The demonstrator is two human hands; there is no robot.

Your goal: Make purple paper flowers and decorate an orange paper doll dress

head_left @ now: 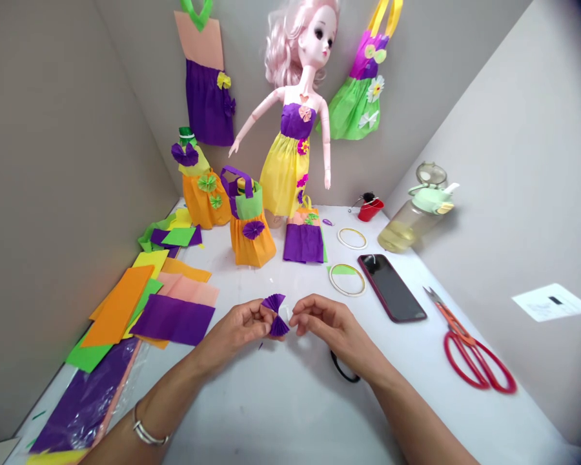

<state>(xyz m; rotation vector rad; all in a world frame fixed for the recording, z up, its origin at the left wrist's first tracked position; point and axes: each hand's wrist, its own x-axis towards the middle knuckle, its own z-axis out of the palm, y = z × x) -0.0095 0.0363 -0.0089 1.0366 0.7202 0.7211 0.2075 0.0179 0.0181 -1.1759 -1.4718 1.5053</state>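
Observation:
My left hand (249, 323) pinches a small purple pleated bow (277, 302), fanned out at top and bottom. A small white piece (284, 312) shows at the bow's right side. My right hand (326, 320) is closed in a pinch at the edge of that white piece; its fingertips seem to hold it, though the contact is tiny. Beneath my right wrist a black loop (343, 368) lies on the table, the rest of it hidden. Both hands are just above the white table (252, 407).
Left are coloured sheets (174, 320) and a plastic-wrapped purple pack (90, 394). Behind stand a doll (290, 171), an orange bag (252, 242) and a dressed bottle (206, 194). Right are tape rolls (363, 284), a phone (392, 289), red-handled scissors (465, 342) and a drink bottle (407, 223).

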